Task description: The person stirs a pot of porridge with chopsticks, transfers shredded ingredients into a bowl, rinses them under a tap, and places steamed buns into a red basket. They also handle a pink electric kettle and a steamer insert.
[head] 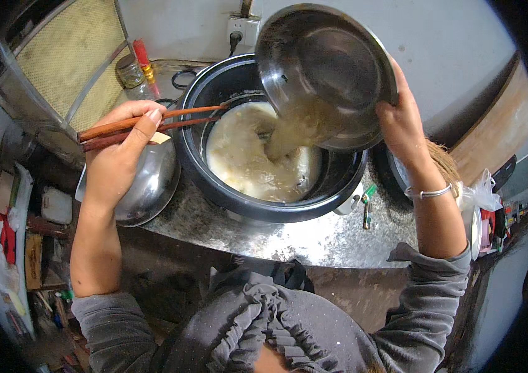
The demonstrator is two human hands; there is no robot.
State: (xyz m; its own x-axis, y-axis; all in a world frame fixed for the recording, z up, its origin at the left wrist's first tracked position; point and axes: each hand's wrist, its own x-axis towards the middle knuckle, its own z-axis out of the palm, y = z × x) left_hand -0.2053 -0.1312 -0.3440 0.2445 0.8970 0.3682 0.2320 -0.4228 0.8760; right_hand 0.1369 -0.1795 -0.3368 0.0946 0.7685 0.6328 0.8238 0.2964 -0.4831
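Observation:
My right hand (401,119) grips the rim of a stainless steel bowl (338,70), tilted over a black electric cooking pot (268,212). Cloudy, brownish liquid (296,128) runs from the bowl into the pale, milky liquid (240,154) in the pot. Left of the pot, my left hand (121,135) holds a pair of wooden chopsticks (189,112), their tips over the pot's left inner side. A small pale yellow piece (160,138) shows beside my left fingers. Below that hand a domed metal lid (147,186) lies on the metal worktop.
Behind my left hand stand a glass jar (130,72) and a yellow mesh panel (77,51). A wall socket with a plug (236,37) is behind the pot. Batteries (367,217) lie right of it, near the worktop's edge (268,261). A wooden board (494,126) leans at right.

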